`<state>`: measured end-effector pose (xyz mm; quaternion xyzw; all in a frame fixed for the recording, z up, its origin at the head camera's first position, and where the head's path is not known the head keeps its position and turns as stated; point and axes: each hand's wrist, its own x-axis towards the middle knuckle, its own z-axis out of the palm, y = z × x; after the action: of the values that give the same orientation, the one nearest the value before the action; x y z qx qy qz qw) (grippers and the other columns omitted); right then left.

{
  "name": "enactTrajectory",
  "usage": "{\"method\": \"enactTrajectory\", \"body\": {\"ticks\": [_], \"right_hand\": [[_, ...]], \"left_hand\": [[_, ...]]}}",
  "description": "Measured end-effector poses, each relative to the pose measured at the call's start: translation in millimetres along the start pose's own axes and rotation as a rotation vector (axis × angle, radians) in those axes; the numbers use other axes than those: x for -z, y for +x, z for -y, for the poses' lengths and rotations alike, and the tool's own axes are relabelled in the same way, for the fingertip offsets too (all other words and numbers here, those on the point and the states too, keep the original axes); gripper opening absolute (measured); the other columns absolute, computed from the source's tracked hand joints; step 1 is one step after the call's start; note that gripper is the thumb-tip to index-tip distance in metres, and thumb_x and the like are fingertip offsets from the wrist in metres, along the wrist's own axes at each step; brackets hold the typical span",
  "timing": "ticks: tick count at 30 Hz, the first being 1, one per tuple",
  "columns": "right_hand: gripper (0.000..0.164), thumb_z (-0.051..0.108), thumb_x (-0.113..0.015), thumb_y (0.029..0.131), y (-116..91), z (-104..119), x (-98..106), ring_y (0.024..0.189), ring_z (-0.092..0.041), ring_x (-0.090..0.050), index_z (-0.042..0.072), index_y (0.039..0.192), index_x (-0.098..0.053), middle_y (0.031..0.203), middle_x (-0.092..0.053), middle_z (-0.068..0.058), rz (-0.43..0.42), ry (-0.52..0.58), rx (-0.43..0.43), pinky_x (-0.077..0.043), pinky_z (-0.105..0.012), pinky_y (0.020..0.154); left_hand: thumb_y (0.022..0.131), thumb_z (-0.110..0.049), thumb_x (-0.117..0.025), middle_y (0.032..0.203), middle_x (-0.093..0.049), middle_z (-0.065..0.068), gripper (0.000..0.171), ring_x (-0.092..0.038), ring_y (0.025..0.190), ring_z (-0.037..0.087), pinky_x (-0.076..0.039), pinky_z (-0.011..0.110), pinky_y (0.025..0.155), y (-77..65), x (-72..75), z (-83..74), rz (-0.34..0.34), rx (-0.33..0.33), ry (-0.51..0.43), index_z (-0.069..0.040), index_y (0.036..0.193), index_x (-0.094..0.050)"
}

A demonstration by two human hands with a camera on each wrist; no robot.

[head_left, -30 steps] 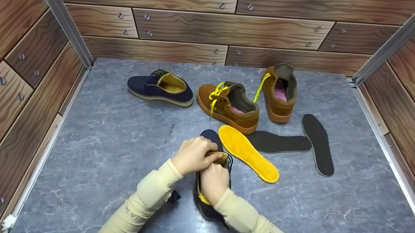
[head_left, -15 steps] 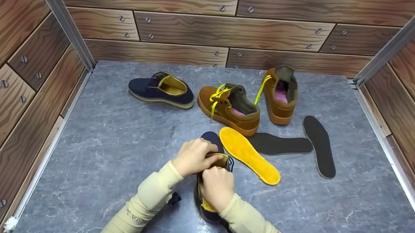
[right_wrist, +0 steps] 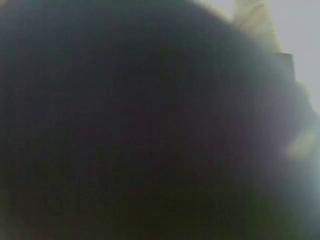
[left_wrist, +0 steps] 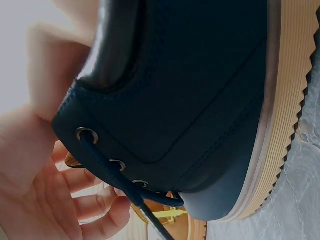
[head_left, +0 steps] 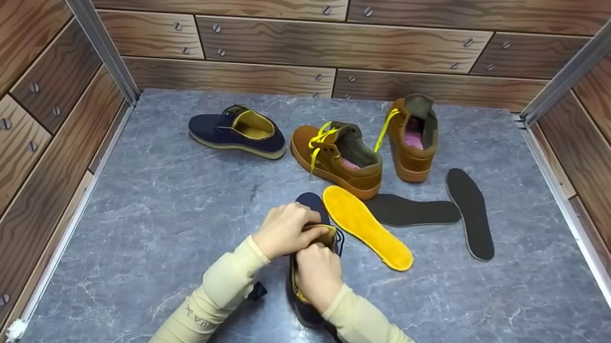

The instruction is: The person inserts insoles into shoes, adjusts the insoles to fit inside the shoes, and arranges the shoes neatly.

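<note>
grey marbled surface [head_left: 164,226], left hand [head_left: 287,230] pinching tongue [head_left: 327,230] of navy shoe [left_wrist: 215,105], right hand [head_left: 320,276] inside, hold unclear

A navy lace-up shoe [left_wrist: 200,110] with a ridged tan sole [left_wrist: 295,75] points its toe just beyond the left grip [head_left: 288,229], which pinches its tongue. The right grip [head_left: 320,270] is inside, hiding much of the opening; yellow lining [head_left: 300,296] shows beside its wrist. A dark lace [left_wrist: 125,185] hangs loose.

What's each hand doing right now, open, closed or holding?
Left hand: closed, pinching the tongue of the navy shoe.
Right hand: inside that shoe, fingers hidden; open or closed cannot be told.
</note>
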<state>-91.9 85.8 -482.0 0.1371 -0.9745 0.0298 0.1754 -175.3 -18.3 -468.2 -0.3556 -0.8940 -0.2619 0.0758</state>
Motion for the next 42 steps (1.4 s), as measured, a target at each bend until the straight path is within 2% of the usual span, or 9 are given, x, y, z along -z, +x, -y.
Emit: {"method": "enactTrajectory", "body": {"ticks": [7, 11, 13, 15, 17, 22, 26, 34, 42], "right_hand": [[0.032, 0.028, -0.083, 0.071, -12.1, -1.0, 42.7, 0.059, -0.031, -0.059, 0.003, 0.082, -0.065, 0.074, -0.058, -0.016, 0.089, 0.044, 0.060, -0.049, -0.043, 0.045], [0.047, 0.039, -0.087, 0.067, -17.9, -5.5, 56.8, 0.059, -0.032, -0.060, 0.003, 0.087, -0.064, 0.077, -0.059, -0.015, 0.246, 0.132, 0.122, -0.048, -0.042, 0.044], [0.049, 0.041, -0.089, 0.064, -19.2, -8.1, 61.0, 0.057, -0.034, -0.061, 0.004, 0.086, -0.064, 0.074, -0.060, -0.014, 0.337, 0.177, 0.140, -0.047, -0.043, 0.043], [0.045, 0.036, -0.090, 0.063, -19.3, -10.0, 62.8, 0.056, -0.034, -0.061, 0.005, 0.082, -0.064, 0.069, -0.060, -0.011, 0.381, 0.212, 0.148, -0.046, -0.044, 0.043], [0.038, 0.028, -0.089, 0.064, -18.8, -11.8, 62.6, 0.056, -0.035, -0.061, 0.005, 0.079, -0.063, 0.068, -0.060, -0.011, 0.393, 0.239, 0.150, -0.047, -0.045, 0.043], [0.024, 0.010, -0.080, 0.067, -16.8, -15.7, 58.3, 0.054, -0.036, -0.059, 0.003, 0.076, -0.060, 0.069, -0.059, -0.011, 0.348, 0.296, 0.156, -0.046, -0.045, 0.042], [0.015, 0.002, -0.072, 0.068, -13.8, -17.3, 50.4, 0.053, -0.037, -0.058, 0.003, 0.074, -0.059, 0.069, -0.058, -0.011, 0.305, 0.321, 0.181, -0.045, -0.045, 0.041], [0.013, 0.004, -0.072, 0.066, -3.9, -18.4, 33.2, 0.052, -0.036, -0.059, 0.005, 0.063, -0.059, 0.062, -0.058, -0.012, 0.344, 0.306, 0.181, -0.047, -0.046, 0.045], [0.021, 0.016, -0.080, 0.063, 2.8, -23.0, 21.3, 0.060, -0.036, -0.061, 0.005, 0.068, -0.063, 0.068, -0.061, -0.012, 0.485, 0.206, 0.188, -0.050, -0.047, 0.050]], "left_hand": [[0.092, -0.038, -0.069, 0.073, -0.065, 0.002, 0.026, -0.064, 0.071, 0.020, -0.053, 0.042, 0.059, 0.3, 1.6, 0.0, 0.025, 0.018, -0.001, -0.017, 0.076, -0.070], [0.092, -0.039, -0.068, 0.075, -0.066, 0.002, 0.026, -0.065, 0.072, 0.020, -0.053, 0.042, 0.060, 0.0, 1.8, -0.7, 0.039, 0.022, -0.007, -0.018, 0.078, -0.071], [0.093, -0.039, -0.068, 0.075, -0.067, 0.002, 0.026, -0.065, 0.072, 0.020, -0.053, 0.042, 0.060, 0.1, 1.8, -1.3, 0.045, 0.021, -0.012, -0.017, 0.078, -0.071], [0.093, -0.039, -0.068, 0.076, -0.067, 0.002, 0.026, -0.065, 0.072, 0.020, -0.053, 0.042, 0.060, 0.3, 1.6, -1.5, 0.046, 0.022, -0.012, -0.017, 0.079, -0.071], [0.093, -0.039, -0.068, 0.076, -0.067, 0.002, 0.026, -0.065, 0.072, 0.020, -0.053, 0.042, 0.060, 0.0, 1.8, -1.6, 0.045, 0.024, -0.009, -0.017, 0.079, -0.071], [0.093, -0.039, -0.068, 0.077, -0.068, 0.002, 0.025, -0.064, 0.072, 0.020, -0.053, 0.042, 0.060, -1.0, 2.0, -1.0, 0.044, 0.024, -0.012, -0.017, 0.080, -0.071], [0.093, -0.038, -0.068, 0.076, -0.067, 0.002, 0.025, -0.064, 0.072, 0.020, -0.053, 0.041, 0.060, -1.5, 1.7, -0.9, 0.040, 0.016, -0.015, -0.017, 0.079, -0.071], [0.092, -0.038, -0.069, 0.074, -0.067, 0.002, 0.025, -0.065, 0.071, 0.019, -0.053, 0.041, 0.059, -0.8, 1.3, -0.7, 0.029, 0.016, -0.012, -0.017, 0.078, -0.071], [0.091, -0.035, -0.070, 0.074, -0.066, 0.003, 0.024, -0.065, 0.071, 0.022, -0.053, 0.042, 0.059, 0.4, 1.0, 0.2, 0.018, -0.005, -0.010, -0.016, 0.076, -0.070]]}}
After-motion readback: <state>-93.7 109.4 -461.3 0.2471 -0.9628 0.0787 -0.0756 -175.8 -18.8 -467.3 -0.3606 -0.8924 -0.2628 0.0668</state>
